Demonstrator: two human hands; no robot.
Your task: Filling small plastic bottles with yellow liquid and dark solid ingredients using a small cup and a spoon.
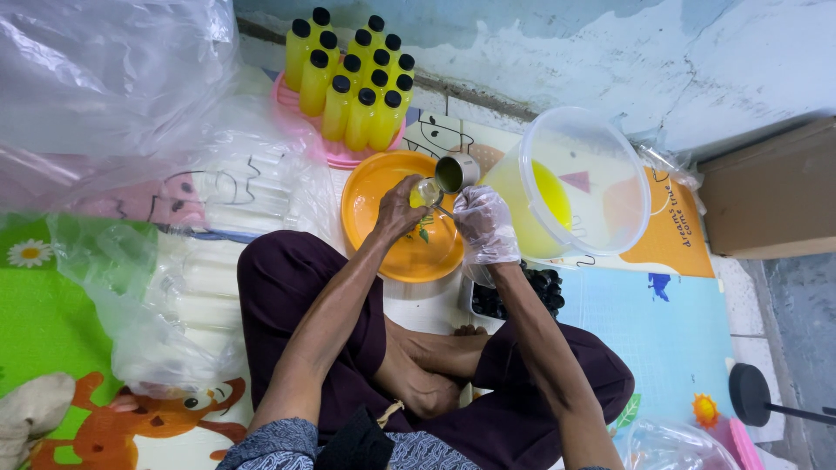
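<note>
My left hand point(399, 211) grips a small clear bottle point(426, 192) partly filled with yellow liquid, held over an orange plate point(374, 187). My right hand point(484, 224), in a clear plastic glove, holds a small metal cup point(456, 173) tilted at the bottle's mouth. To the right stands a clear plastic tub point(582, 183) with yellow liquid at its bottom. Several filled yellow bottles with black caps point(350, 77) stand on a pink tray point(287, 109) behind the plate.
A big clear plastic bag of empty bottles point(196, 261) lies at my left. A tray of black caps point(521, 296) sits by my right forearm. A cardboard box point(771, 196) stands at the right, and I sit cross-legged on a colourful mat point(670, 331).
</note>
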